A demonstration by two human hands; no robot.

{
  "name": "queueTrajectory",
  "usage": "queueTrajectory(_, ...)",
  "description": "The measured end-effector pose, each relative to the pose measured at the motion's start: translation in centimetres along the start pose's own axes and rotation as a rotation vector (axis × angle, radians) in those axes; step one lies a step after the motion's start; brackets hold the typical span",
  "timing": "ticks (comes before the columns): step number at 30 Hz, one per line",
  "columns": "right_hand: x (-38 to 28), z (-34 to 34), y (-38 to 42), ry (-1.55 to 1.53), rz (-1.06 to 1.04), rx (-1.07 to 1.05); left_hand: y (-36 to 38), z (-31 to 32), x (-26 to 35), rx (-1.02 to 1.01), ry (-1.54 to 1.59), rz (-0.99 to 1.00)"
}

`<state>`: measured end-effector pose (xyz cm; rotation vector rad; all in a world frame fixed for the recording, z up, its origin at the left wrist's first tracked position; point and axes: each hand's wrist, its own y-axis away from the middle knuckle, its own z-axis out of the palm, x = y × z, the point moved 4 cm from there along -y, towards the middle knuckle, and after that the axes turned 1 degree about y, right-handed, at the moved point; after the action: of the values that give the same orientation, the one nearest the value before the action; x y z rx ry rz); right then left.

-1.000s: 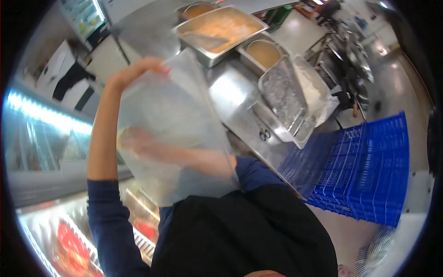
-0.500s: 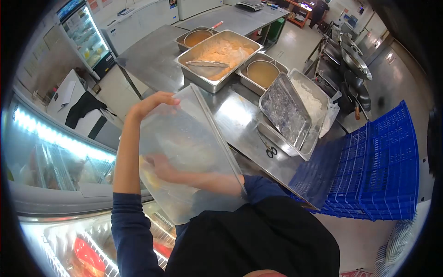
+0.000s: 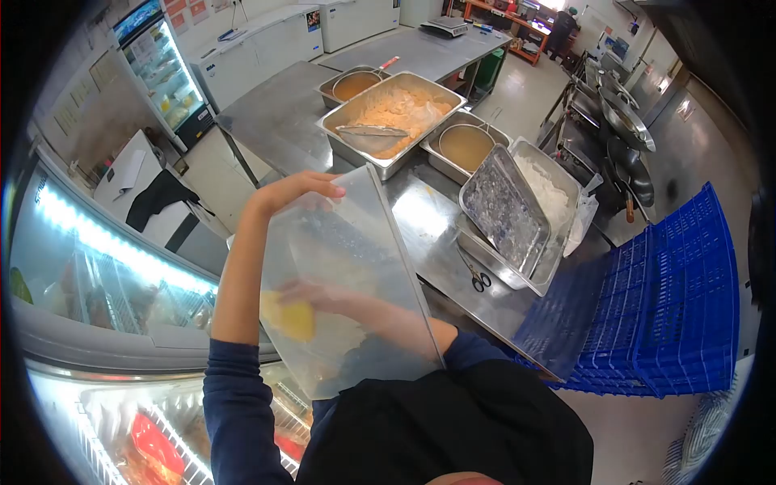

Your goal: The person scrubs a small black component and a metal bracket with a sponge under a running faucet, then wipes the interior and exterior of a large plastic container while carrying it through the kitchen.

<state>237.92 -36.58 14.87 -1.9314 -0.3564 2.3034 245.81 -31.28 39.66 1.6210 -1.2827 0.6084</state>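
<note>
A translucent panel (image 3: 356, 242) with a pale rim along its right edge is tilted up in front of my body. My left hand (image 3: 301, 191) grips its top edge, fingers bent over it. Through the panel I see my right hand (image 3: 311, 297), blurred by the plastic, closed over a yellow sponge (image 3: 296, 322) near the panel's left side. My right forearm passes behind the panel's right edge. The exact hold of the right fingers is partly obscured.
A steel table (image 3: 404, 202) bears a tray of orange, coated food (image 3: 404, 113) with tongs, pans with strainers, a flour tray (image 3: 546, 190) and scissors (image 3: 480, 280). Blue crates (image 3: 687, 299) stand right. A lit display fridge (image 3: 121, 275) is at left; a person (image 3: 561, 31) stands far back.
My right hand and the yellow sponge have shifted right and down across the panel, so more of the sponge shows. The view has tilted slightly; the left hand keeps its hold.
</note>
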Motion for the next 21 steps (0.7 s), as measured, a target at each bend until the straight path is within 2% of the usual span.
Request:
queueTrajectory(2, -7.5, -1.4, 0.3, 0.281, 0.120, 0.491, 0.4, 0.2, 0.6, -0.048, -0.013, -0.019)
queueTrajectory(4, -12.5, -0.6, -0.1, 0.314, 0.127, 0.510, 0.2, 0.6, 0.9, -0.011, -0.013, -0.025)
queueTrajectory(5, -13.4, -0.4, 0.0, 0.349, 0.143, 0.533, 0.1, 0.8, 0.9, 0.021, -0.007, -0.027)
queueTrajectory(6, -11.7, -0.3, -0.2, 0.350, 0.144, 0.534, -0.2, 1.1, 1.0, 0.020, -0.007, -0.025)
queueTrajectory(8, -10.8, 1.8, -0.9, 0.862, -0.394, 0.452, -0.7, 1.2, 1.4, -0.023, -0.014, -0.003)
queueTrajectory(9, -10.8, 1.6, -0.8, 0.865, -0.397, 0.453, -1.0, 1.1, 1.4, -0.022, -0.017, 0.001)
queueTrajectory(11, -13.3, 2.3, -0.7, 0.752, -0.006, 0.228, -1.3, 1.3, 1.2, -0.082, 0.008, 0.002)
queueTrajectory(12, -12.7, 2.7, -0.6, 0.751, -0.001, 0.225, -1.0, 1.4, 1.3, -0.082, 0.013, 0.001)
queueTrajectory(14, -11.0, 3.1, -0.3, 0.262, -0.092, 0.404, -0.2, 1.5, 2.1, -0.040, 0.019, 0.004)
queueTrajectory(15, -10.2, 3.2, -0.3, 0.263, -0.089, 0.402, -0.3, 1.8, 2.2, -0.038, 0.022, 0.006)
queueTrajectory(17, -9.3, 3.1, -0.3, 0.676, -0.116, 0.485, -0.3, 1.7, 2.2, -0.020, 0.014, 0.026)
queueTrajectory(21, -8.7, 3.1, -0.5, 0.859, -0.120, 0.411, -1.8, 1.1, -0.4, -0.041, 0.047, 0.010)
